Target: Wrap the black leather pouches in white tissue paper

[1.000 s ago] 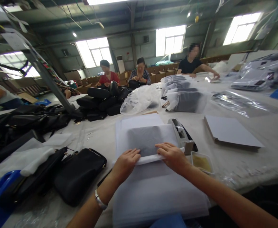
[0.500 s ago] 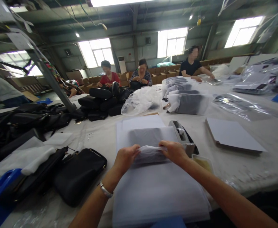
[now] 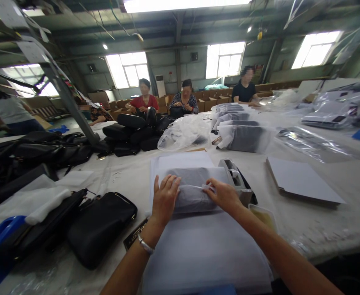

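In front of me a dark item (image 3: pixel 192 176) lies wrapped in a translucent white wrapping sheet (image 3: pixel 194 201). My left hand (image 3: pixel 164 198) rests on its left side with the fingers stretched out. At the right, my right hand (image 3: pixel 224 194) pinches the folded edge of the wrapping sheet between thumb and fingers. Under the bundle is a stack of white sheets (image 3: pixel 207 254). A grey tape dispenser (image 3: pixel 244 188) stands just beyond my right hand. Beside my left wrist a black tag (image 3: pixel 133 234) with gold lettering shows.
Black handbags (image 3: pixel 101 227) lie at the left, with more piled behind. Across the table are wrapped bundles (image 3: pixel 244 137), crumpled white plastic (image 3: pixel 183 133) and clear plastic bags (image 3: pixel 315 141). A stack of white boards (image 3: pixel 303 178) lies right. Several people sit or stand beyond the table.
My left hand has let go of the sheet's edge and opened flat on the bundle's left side. My right hand keeps its pinch, slightly shifted. The black tag has come into view.
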The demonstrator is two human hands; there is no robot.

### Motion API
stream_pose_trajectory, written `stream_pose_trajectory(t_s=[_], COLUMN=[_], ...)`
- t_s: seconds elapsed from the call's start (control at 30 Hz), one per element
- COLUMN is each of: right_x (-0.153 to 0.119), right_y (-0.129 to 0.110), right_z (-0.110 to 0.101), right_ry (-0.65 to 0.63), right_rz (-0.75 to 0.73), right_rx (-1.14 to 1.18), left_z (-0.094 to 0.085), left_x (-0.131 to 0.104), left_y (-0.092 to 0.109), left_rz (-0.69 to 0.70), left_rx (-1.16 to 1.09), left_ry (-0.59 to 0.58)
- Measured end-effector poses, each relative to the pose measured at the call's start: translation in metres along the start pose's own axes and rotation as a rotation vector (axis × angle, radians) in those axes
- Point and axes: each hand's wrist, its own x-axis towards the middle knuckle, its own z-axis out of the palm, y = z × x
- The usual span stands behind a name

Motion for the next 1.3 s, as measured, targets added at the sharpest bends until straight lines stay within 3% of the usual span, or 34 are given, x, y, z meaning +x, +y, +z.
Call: stream_pose_trajectory(t_s=[0.07, 0.17, 0.33, 0.53, 0.6, 0.7, 0.87, 1.1, 1.3], right_x=[0.002, 0.007, 0.005, -0.015, -0.021, -0.024, -0.023, -0.047, -0.084], right_y=[0.001, 0.004, 0.028, 0.095, 0.112, 0.123, 0.117, 0.086, 0.077], right_z=[0.0, 0.0, -0.008, -0.026, -0.028, -0.024, -0.017, -0.039, -0.036], right_ry=[0.006, 0.013, 0.114, 0.378, 0.35, 0.199, 0.18, 0.442, 0.301], right_rz=[0.017, 0.031, 0.009, 0.105, 0.224, 0.402, 0.55, 0.467, 0.666], right_rx=[-0.006, -0.023, -0.107, -0.012, 0.109, 0.398, 0.817, 0.846, 1.034], left_z=[0.004, 0.018, 0.037, 0.04, 0.041, 0.041, 0.041, 0.041, 0.041], left_x=[-0.007, -0.02, -0.028, -0.025, -0.025, -0.025, -0.024, -0.026, -0.027], left_y=[0.01, 0.025, 0.032, 0.03, 0.029, 0.027, 0.025, 0.027, 0.027], left_rz=[0.109, 0.271, 0.159, 0.104, 0.099, 0.109, 0.117, 0.115, 0.114], left_rx=[0.033, 0.008, 0.032, 0.018, 0.01, -0.007, -0.023, -0.022, -0.021], left_ry=[0.092, 0.016, -0.095, -0.139, -0.146, -0.158, -0.157, -0.155, -0.144])
